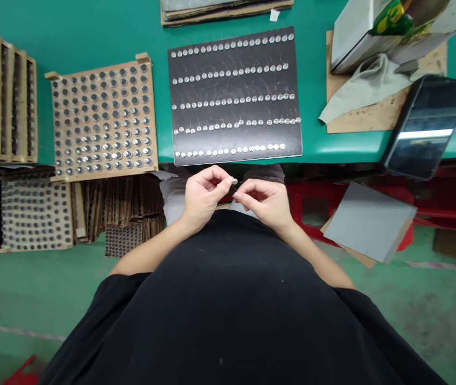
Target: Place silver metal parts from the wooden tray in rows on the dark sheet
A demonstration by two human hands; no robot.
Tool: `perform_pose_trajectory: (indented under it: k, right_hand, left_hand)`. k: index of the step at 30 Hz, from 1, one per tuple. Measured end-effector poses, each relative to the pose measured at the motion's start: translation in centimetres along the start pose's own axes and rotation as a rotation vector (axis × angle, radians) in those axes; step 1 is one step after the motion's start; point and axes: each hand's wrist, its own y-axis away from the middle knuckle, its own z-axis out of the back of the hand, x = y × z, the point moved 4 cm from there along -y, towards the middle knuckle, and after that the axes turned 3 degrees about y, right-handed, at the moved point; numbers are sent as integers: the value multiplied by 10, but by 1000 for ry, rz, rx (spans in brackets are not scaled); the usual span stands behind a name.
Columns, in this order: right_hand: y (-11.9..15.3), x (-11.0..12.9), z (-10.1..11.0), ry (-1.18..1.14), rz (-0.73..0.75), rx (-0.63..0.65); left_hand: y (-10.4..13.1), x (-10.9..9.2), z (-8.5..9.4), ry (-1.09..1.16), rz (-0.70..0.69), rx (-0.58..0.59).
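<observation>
one small shiny round piece [234, 181] is pinched between the thumb and forefinger of my left hand [204, 197], over my lap and just off the near edge of the green table [316, 64]. my right hand [266, 202] is close beside it, thumb and forefinger drawn together just under the piece; i can't tell whether they grip anything. the two hands are near each other with a narrow gap between them.

straight ahead of me lies a black board [228, 59] with five rows of shiny round discs [220, 152], the nearest row broken by a few gaps. to its left, a wooden tray [154, 115] carries rows of small cylindrical parts [105, 136], some dark on top, others bright. on my right, a phone [428, 128] lies at a slant by a pale cloth [362, 85] and an open white box [352, 35].
</observation>
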Motion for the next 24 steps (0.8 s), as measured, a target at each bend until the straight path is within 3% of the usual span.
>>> perform_pose_trajectory:
  k: [4,10,12,18,24]
  right_hand:
    - [-2,11,8,61,111,-137]
    - [-1,2,16,236,81,-368]
    - [-1,-1,16,209,72,-348]
    - [-1,1,4,116,15,-25]
    - [-2,2,8,86,46,-135]
  left_hand:
    - [1,0,-1,-9,-8,40]
    - [2,0,-3,22,33,68]
    - [2,1,-3,33,32,60]
    - [1,1,-3,-22,10,35]
    - [2,1,-3,-12,40,39]
